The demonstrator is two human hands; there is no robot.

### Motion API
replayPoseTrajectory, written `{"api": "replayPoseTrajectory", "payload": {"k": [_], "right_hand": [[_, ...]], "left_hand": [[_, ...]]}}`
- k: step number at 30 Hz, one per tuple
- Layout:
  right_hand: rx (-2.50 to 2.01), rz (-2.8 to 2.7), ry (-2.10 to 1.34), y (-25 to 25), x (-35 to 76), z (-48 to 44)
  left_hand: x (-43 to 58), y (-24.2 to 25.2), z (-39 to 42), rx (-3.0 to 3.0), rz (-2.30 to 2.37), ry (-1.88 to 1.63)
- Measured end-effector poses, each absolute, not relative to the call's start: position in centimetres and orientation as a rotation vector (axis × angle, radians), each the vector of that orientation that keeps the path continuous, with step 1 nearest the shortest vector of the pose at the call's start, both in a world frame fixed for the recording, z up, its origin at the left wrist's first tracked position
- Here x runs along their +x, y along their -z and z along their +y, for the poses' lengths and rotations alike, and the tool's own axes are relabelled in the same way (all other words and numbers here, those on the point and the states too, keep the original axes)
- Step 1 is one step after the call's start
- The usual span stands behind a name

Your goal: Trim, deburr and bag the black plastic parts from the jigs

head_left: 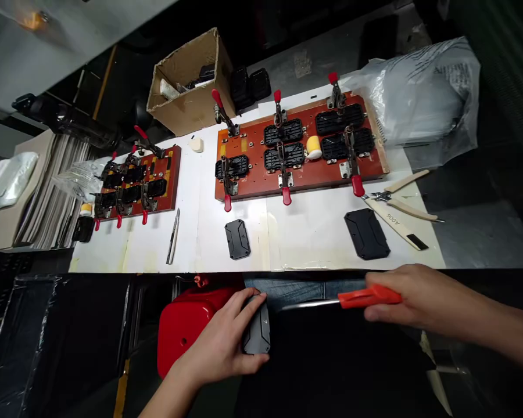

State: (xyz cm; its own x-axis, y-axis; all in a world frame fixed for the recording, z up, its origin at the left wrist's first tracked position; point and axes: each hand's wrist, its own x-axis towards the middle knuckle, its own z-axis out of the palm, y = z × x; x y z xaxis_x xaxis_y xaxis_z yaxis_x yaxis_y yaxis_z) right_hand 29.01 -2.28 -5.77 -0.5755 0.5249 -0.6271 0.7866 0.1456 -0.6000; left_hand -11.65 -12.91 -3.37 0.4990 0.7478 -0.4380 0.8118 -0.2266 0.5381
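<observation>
My left hand [230,331] is closed around the edges of a dark plastic cover [258,334], held over my lap below the table's front edge. In my right hand [401,296] is a red-handled tool [368,296] with a thin metal shaft or blade [309,304], slightly blurred. Its tip points left toward the cover, a small gap away from it. On the table edge above lie a smaller black cover [237,239] and a larger black cover [366,234].
A red-brown fixture board [250,186] with red-handled toggle clamps holds several black parts; a second board [171,191] stands left. Nearby are a utility knife [173,237], cutting pliers [390,197], a cardboard box [187,110], a plastic bag [422,98] and a red stool [183,325].
</observation>
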Motion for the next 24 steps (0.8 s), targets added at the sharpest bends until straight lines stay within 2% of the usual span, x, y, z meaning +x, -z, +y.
{"api": "replayPoseTrajectory", "payload": {"k": [6,10,14,20,24], "right_hand": [[1.358,2.152,1.433,7.1,31.6,-6.1],[1.439,2.140,1.449,7.3,30.7,-8.4],[1.422,2.159,1.421,7.6,30.4,-9.3],[1.382,2.178,1.308,8.3,30.0,-9.3],[1.349,2.163,1.367,8.1,30.8,-9.0]], "left_hand": [[-9.5,3.7,-5.0,2.229,1.220,-0.121],[-6.4,5.3,-0.2,2.431,1.348,-0.086],[-0.8,6.3,0.4,2.469,1.205,-0.080],[10.0,9.6,0.9,2.312,1.114,-0.362],[8.8,9.3,0.9,2.253,1.080,-0.416]]}}
